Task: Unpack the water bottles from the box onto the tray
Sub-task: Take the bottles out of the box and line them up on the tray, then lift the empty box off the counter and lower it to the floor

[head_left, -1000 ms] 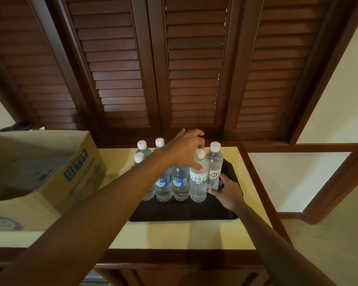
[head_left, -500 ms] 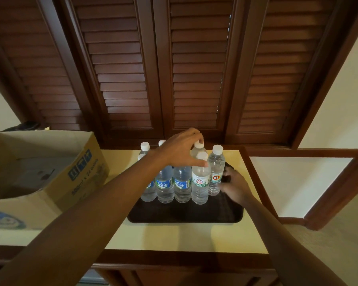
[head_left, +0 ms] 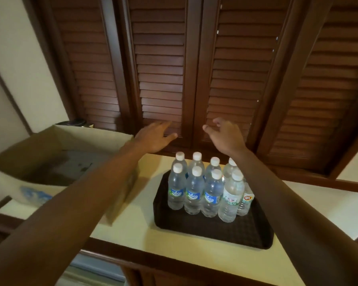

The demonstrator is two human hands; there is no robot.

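Observation:
Several clear water bottles with white caps stand upright in two rows on the far half of a dark brown tray. An open cardboard box sits to the tray's left, and its visible floor looks bare. My left hand hovers above the box's right corner, fingers spread, holding nothing. My right hand is raised above and behind the bottles, fingers loosely curled and apart, also holding nothing. Neither hand touches a bottle.
Tray and box rest on a pale yellow counter with a dark wood edge. Brown louvred doors rise directly behind it. A cream wall is at left. A dark object lies behind the box.
Both hands let go of the bottles and lifted up and away from them. The view has shifted, so the tray now sits lower and to the right.

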